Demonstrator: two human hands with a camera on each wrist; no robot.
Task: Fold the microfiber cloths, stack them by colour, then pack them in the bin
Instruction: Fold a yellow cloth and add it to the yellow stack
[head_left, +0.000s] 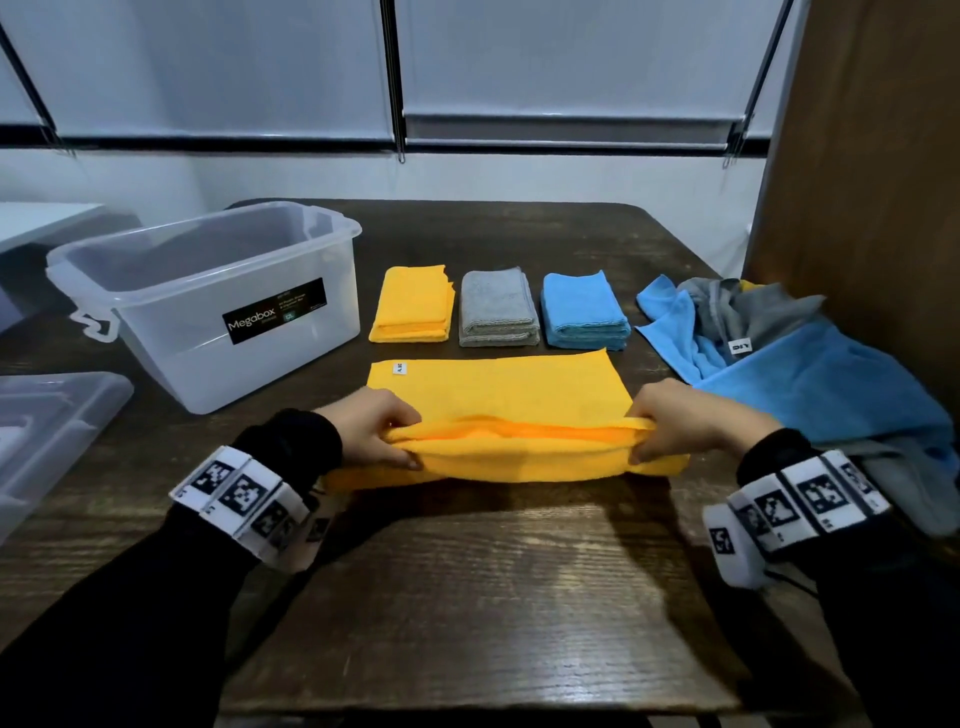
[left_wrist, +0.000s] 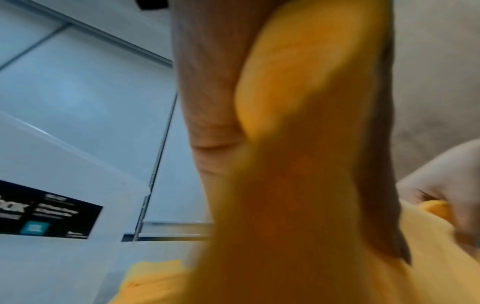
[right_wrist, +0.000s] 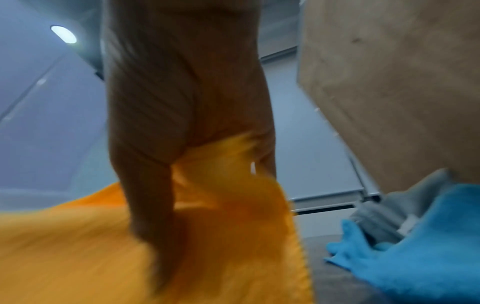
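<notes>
A yellow cloth (head_left: 498, 389) lies spread on the dark wooden table (head_left: 467, 597), its near edge lifted off the surface. My left hand (head_left: 402, 441) pinches that edge at its left corner, and my right hand (head_left: 641, 436) pinches the right corner. Both wrist views are blurred, with yellow cloth (left_wrist: 298, 185) (right_wrist: 221, 205) bunched under the fingers. Behind it sit three folded stacks: yellow (head_left: 413, 312), grey (head_left: 497, 309) and blue (head_left: 584, 312). The clear plastic bin (head_left: 249, 358) stands at the left.
A heap of unfolded blue and grey cloths (head_left: 810, 374) covers the table's right side, against a brown panel (head_left: 857, 182). The bin's lid (head_left: 52, 431) lies at the left edge. Bare table stretches in front of me.
</notes>
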